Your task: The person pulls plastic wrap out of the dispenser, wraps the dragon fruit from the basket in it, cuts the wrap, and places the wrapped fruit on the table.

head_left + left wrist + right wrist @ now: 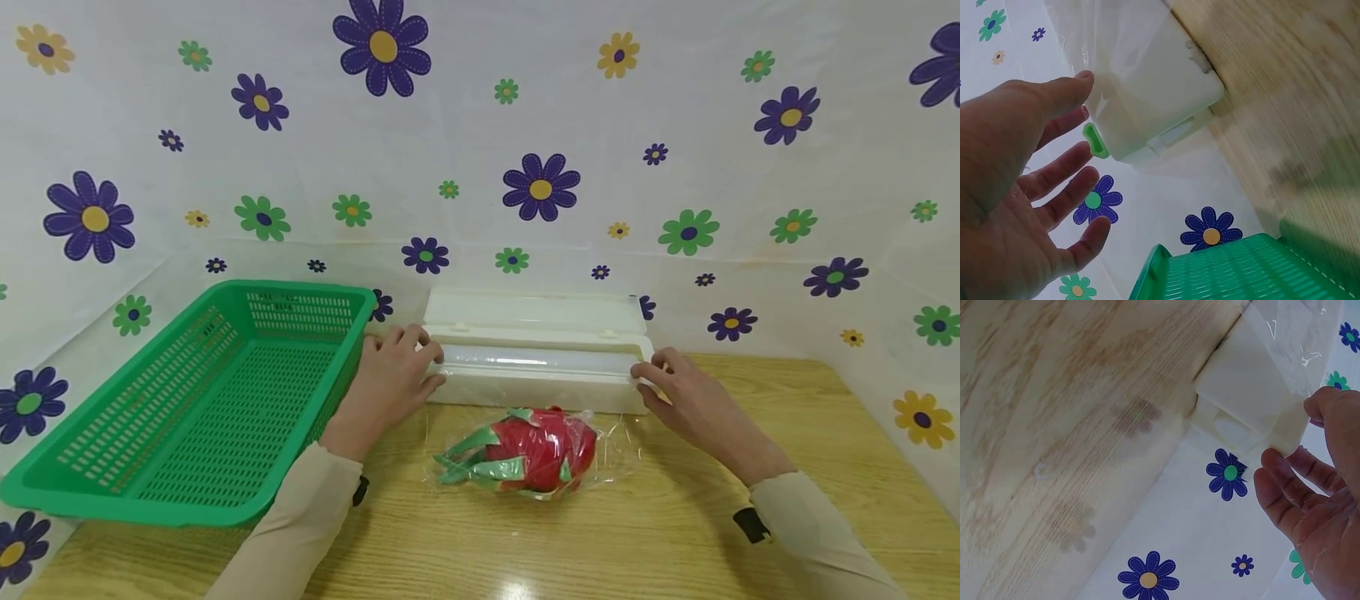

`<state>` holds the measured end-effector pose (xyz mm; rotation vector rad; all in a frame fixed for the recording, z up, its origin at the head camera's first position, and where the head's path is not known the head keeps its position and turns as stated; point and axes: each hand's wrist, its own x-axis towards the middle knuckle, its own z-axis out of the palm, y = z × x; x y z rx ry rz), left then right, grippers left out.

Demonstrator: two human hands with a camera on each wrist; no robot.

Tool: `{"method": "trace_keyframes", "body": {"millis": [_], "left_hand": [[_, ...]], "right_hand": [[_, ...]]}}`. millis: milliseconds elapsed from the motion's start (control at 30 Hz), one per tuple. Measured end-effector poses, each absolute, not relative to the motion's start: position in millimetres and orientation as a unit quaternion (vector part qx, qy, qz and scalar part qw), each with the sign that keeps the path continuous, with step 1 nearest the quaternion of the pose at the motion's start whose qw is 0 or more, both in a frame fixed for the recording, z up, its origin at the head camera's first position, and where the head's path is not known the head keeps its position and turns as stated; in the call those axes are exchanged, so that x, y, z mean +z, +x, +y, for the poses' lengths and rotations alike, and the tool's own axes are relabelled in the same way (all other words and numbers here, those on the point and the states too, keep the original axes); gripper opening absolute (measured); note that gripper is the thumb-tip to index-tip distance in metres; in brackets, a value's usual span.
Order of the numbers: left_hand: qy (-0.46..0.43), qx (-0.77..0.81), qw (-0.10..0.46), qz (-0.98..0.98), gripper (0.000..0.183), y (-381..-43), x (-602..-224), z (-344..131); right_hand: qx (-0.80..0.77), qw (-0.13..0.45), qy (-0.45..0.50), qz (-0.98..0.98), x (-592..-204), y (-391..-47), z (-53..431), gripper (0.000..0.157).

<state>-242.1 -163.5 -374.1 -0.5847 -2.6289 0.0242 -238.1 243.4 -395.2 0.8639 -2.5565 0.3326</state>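
Observation:
A red and green dragon fruit (536,450) lies on the wooden table under clear cling film (611,450). Behind it stands an open white cling film box (540,392), a film roll (540,360) inside it. At the box's left end, my left hand (393,367) pinches the film's edge between thumb and forefinger, its other fingers spread. My right hand (686,396) pinches the film at the right end, close to the box corner; its forefinger is mostly hidden in the right wrist view. Film spans the box front between both hands.
A green plastic basket (225,433) stands on the left, close by my left forearm. The box's lid (536,310) is raised at the back. A white flowered sheet (450,125) hangs behind the wooden table (465,550).

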Motion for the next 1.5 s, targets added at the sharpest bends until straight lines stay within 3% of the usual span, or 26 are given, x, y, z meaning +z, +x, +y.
{"method": "trace_keyframes", "body": {"millis": [433,800,1100,1233,1333,1500], "left_hand": [[-0.236,-0.056,0.204,-0.948,0.012,-242.3,-370.7,-161.6],[-0.242,-0.278,0.061,-0.927,0.008,-235.1,-353.9,-157.0],[-0.218,-0.324,0.034,-0.92,0.008,-230.9,-352.2,-151.3],[-0.204,-0.34,0.024,-0.918,0.008,-227.2,-352.8,-150.0],[-0.197,-0.342,0.027,-0.919,0.008,-224.7,-353.0,-149.0],[-0.18,-0.335,0.037,-0.924,0.01,-221.1,-352.4,-146.9]], "right_hand": [[0.134,0.221,0.323,-0.91,-395.2,-238.4,243.2,0.026],[0.239,0.181,0.303,-0.905,-395.3,-245.4,256.1,0.017],[0.261,0.14,0.246,-0.923,-377.5,-241.9,262.6,0.017],[0.231,0.201,0.296,-0.905,-368.9,-227.6,246.1,0.016],[0.205,0.23,0.377,-0.873,-364.5,-211.8,221.5,0.025],[0.145,0.189,0.464,-0.853,-360.8,-184.1,176.0,0.047]]}}
